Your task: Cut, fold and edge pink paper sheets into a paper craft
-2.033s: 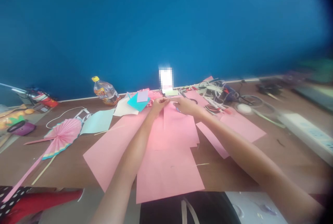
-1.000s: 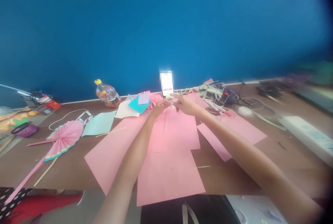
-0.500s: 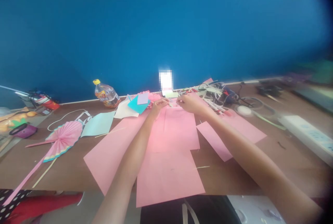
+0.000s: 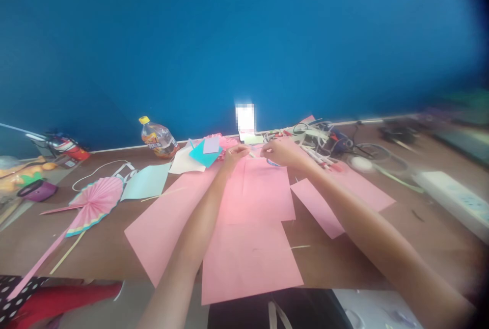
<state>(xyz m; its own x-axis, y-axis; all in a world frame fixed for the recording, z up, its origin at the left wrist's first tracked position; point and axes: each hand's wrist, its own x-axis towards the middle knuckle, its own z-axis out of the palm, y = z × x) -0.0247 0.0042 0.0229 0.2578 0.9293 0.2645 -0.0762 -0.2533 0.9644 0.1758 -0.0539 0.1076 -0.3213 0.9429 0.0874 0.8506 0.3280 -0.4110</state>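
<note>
The left hand (image 4: 236,155) and right hand (image 4: 281,152) are held near each other over the far end of the middle pink paper (image 4: 254,191), probably so both can reach the small pale strip (image 4: 251,155) showing between them. The left grip is narrow, fingertips drawn together; the right is curled inward — whether either holds the strip, I cannot tell. Left of the pink paper, well apart on the table (image 4: 110,250), lies a pleated fan (image 4: 95,197), perhaps kept aside against creasing. Beyond the pink paper a bright panel (image 4: 245,117) stands upright — seemingly to face the person.
</note>
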